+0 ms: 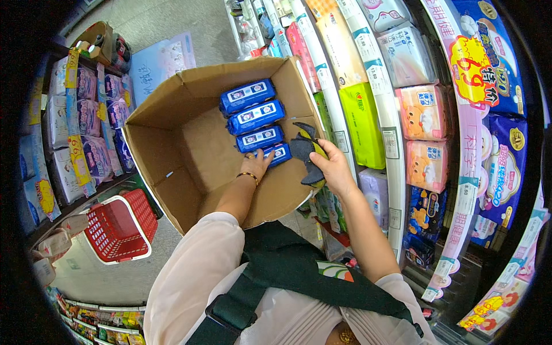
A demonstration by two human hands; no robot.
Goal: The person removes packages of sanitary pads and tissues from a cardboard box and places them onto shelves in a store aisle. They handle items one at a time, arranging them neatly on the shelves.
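Observation:
An open cardboard box [207,146] stands before me, its brown inside facing up. Several blue soft packs [255,111] form a row along its right part, each with a pale printed strip. My left hand [255,167] reaches into the box, with thumb and fingers around the left end of the nearest blue pack [280,154]. Part of that pack is hidden under the fingers. Over the box's right edge, my right hand [334,166] pinches a dark grey and yellow-green cloth item [307,151], which looks like a glove.
Shelves on the right carry a green tissue pack [361,125], pink packs [422,113] and large blue packs [504,168]. A red plastic basket [123,226] sits on the floor at left. Purple packs [95,158] fill a left shelf, with a small carton [97,41] above.

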